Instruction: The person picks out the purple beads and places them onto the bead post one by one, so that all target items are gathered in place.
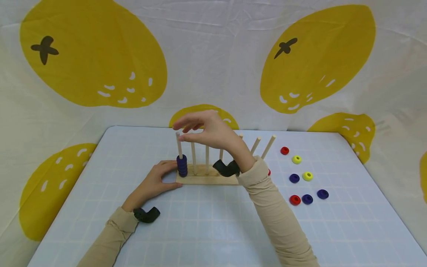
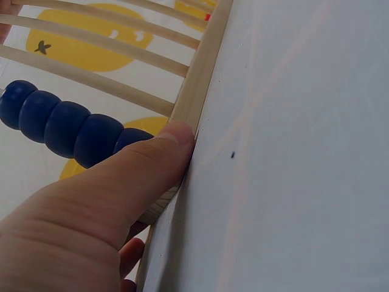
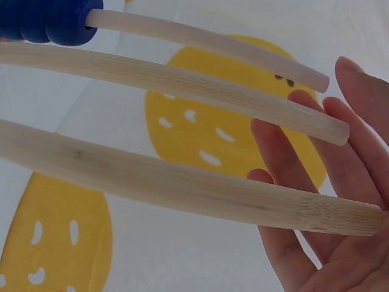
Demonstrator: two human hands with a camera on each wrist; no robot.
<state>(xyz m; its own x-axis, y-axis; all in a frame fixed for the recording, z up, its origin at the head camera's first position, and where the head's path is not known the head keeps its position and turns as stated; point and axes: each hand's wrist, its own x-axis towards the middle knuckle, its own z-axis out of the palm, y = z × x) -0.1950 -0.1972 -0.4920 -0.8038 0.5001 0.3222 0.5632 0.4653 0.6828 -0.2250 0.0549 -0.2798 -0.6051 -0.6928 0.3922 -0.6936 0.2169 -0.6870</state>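
A wooden peg stand [image 1: 200, 180] with a row of upright pegs stands on the table. My left hand [image 1: 154, 181] grips its left end, the thumb on the front edge and the fingers behind. On the leftmost peg is a stack of several dark blue beads [image 1: 182, 166], seen also as blue beads [image 2: 70, 125] in the left wrist view. My right hand [image 1: 210, 129] is at the top of that peg, fingers spread and thumb apart, holding nothing. In the right wrist view, bare peg tips [image 3: 334, 128] pass in front of the right hand [image 3: 340, 255].
Loose beads lie right of the stand: red beads [image 1: 295, 200], yellow beads [image 1: 307, 176] and dark blue beads [image 1: 322, 194]. Another red bead [image 1: 269, 172] is partly hidden by the right sleeve. A cloth [image 1: 213, 55] printed with yellow fruit hangs behind the table [image 1: 200, 230].
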